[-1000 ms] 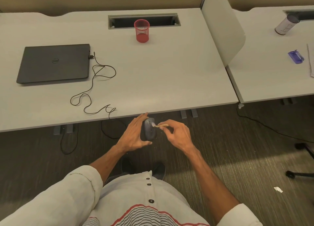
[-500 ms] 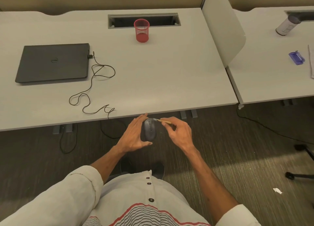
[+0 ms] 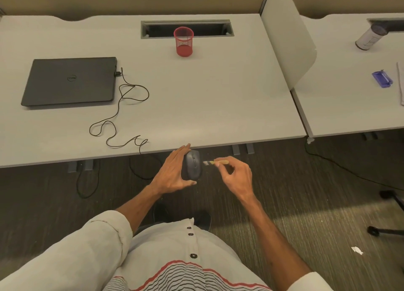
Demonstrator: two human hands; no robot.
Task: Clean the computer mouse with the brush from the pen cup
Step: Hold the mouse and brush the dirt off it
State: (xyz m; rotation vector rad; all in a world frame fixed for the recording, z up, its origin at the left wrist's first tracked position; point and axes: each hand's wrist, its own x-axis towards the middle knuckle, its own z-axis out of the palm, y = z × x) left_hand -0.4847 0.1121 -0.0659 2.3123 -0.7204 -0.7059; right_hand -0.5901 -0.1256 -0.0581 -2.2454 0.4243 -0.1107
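The left hand (image 3: 172, 172) grips a dark grey plastic computer mouse (image 3: 192, 165). The right hand (image 3: 237, 174) pinches a small wooden-handled brush (image 3: 216, 162), bristles just beside the mouse

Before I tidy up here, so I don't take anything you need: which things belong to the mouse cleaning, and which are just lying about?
In use: mouse, held by the left hand; brush, pinched by the right hand; red pen cup, the brush's home.
Lying about: laptop, cable, white canister and blue case on the next desk, paper scrap on the floor.
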